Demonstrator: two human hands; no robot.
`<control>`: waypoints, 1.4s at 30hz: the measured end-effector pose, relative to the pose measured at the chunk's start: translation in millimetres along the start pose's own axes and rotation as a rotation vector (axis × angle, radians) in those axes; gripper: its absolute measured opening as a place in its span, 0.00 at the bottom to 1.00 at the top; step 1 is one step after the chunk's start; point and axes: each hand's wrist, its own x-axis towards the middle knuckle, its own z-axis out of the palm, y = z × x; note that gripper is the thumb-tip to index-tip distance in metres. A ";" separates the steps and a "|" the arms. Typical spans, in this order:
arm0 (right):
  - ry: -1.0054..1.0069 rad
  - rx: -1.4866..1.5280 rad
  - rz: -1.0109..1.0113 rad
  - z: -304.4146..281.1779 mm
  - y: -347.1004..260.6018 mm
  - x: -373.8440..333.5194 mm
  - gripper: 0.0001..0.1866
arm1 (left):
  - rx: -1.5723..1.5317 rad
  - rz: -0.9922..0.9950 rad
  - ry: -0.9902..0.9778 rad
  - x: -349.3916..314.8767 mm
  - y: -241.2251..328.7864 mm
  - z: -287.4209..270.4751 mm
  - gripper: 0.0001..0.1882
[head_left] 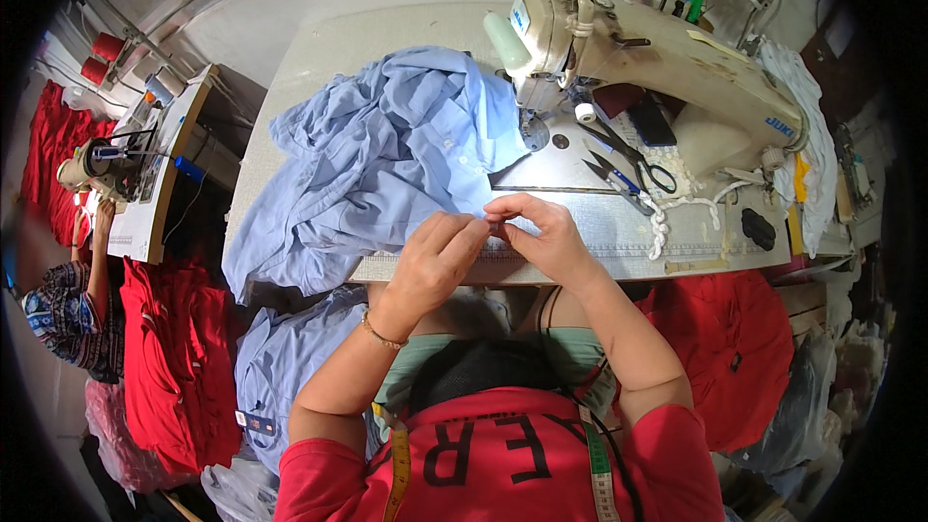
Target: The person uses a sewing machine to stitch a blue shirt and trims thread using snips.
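Observation:
At the table's front edge, my left hand [440,256] and my right hand [543,235] meet, fingertips pinched together. Something tiny may be between them; I cannot make out what. Just beyond them lies a light blue button-up shirt [387,150], bunched across the left of the table, its buttoned front strip reaching the needle area of the sewing machine [638,58]. The shirt's near corner ends close to my fingertips; whether they touch it is unclear. Right of my hands, black-handled scissors [633,157] and small thread snips [616,182] rest on the machine bed.
A braided white cord [659,232] and a dark lump [759,228] lie at the table's right. Red garments [179,358] and another blue shirt [290,358] hang at left; red cloth [730,358] sits at right. At far left a person [77,304] works at another machine [97,169].

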 end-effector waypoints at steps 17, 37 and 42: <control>-0.028 0.024 -0.043 -8.1 11.5 -1.4 0.05 | -0.104 -0.224 -0.007 5.3 6.9 2.2 0.17; -0.230 -0.998 -0.729 -50.3 49.0 36.2 0.07 | -0.008 -0.049 -0.355 28.6 -36.6 50.1 0.13; -0.111 -1.107 -0.643 -53.2 71.7 70.4 0.03 | -0.123 0.004 -0.336 66.1 -88.7 60.4 0.09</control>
